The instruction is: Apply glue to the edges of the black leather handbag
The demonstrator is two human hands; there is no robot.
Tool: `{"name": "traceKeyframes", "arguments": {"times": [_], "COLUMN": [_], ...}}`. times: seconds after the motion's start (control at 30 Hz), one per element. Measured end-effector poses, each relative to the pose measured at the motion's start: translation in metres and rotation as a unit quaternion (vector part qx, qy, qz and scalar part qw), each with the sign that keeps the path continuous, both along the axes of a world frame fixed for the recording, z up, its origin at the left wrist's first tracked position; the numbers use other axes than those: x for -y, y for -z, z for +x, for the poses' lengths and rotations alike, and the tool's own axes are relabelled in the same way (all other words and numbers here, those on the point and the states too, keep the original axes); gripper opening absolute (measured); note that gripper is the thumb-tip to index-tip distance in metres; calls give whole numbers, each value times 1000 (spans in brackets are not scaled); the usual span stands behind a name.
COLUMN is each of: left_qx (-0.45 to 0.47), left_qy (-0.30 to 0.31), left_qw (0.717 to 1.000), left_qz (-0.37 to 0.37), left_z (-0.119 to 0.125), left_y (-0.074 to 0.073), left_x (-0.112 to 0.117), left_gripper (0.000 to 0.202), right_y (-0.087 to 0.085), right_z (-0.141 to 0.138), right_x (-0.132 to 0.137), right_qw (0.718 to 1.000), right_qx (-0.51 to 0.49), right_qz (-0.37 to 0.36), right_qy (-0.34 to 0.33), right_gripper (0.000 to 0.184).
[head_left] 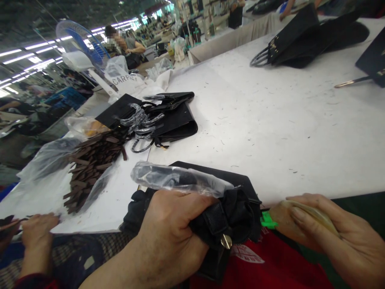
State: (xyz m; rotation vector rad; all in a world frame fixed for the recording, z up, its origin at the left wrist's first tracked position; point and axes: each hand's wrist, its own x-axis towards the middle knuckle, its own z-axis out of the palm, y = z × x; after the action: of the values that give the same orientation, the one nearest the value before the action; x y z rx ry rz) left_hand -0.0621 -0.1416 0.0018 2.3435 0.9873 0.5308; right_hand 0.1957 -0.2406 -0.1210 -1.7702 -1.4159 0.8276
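Observation:
My left hand (pixel 171 228) is closed around the top of a black handbag (pixel 231 200) at the near table edge, gripping its strap beside a gold fitting (pixel 226 241). The bag's handle (pixel 177 178) is wrapped in clear plastic and lies just above my fingers. My right hand (pixel 313 224) is closed on a small tool with a green tip (pixel 267 220) that points at the bag's right side; a pale, yellowish piece lies under its fingers.
The white table (pixel 270 120) carries finished black bags (pixel 168 116) at the left and more black bags (pixel 303 38) at the far right. A plastic bag of brown strips (pixel 90 164) lies left. Another person's hand (pixel 36 228) works at bottom left. A fan (pixel 81 44) stands behind.

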Motion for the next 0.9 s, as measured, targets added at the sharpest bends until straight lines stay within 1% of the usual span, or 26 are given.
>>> {"name": "traceKeyframes", "arguments": {"times": [0.13,0.27,0.33,0.4,0.43,0.5,0.57,0.63,0.7,0.8,0.9], "left_qx": [4,8,7,4,3,4,12,19,22,23,25], "left_qy": [-2,2,2,3,4,7,9,8,7,11,10], "left_qw": [1000,1000,1000,1000,1000,1000,1000,1000,1000,999,999], "left_qz": [-2,-4,-1,-4,-6,-7,1,11,18,20,29], "left_z": [2,2,2,1,1,0,0,0,-1,-1,1], "left_y": [-1,-2,-2,-1,0,1,2,3,4,4,2], "left_x": [-1,-1,-1,-1,-2,-2,-2,-2,-2,-1,-1], "left_gripper": [20,19,19,19,19,19,20,20,20,20,20], "right_y": [1,4,4,4,3,3,5,8,9,7,4], "right_z": [-2,2,5,6,6,5,4,5,6,7,5], "right_x": [-2,-6,-8,-10,-11,-13,-14,-13,-11,-6,-2], "right_qw": [999,995,992,993,995,997,996,993,993,997,1000], "right_qx": [39,98,123,113,98,74,81,106,103,46,-10], "right_qz": [14,20,23,31,33,31,39,54,57,38,12], "right_qy": [2,-21,-11,8,6,-18,-28,-5,26,44,25], "right_gripper": [27,29,31,31,30,29,30,30,29,25,24]}}
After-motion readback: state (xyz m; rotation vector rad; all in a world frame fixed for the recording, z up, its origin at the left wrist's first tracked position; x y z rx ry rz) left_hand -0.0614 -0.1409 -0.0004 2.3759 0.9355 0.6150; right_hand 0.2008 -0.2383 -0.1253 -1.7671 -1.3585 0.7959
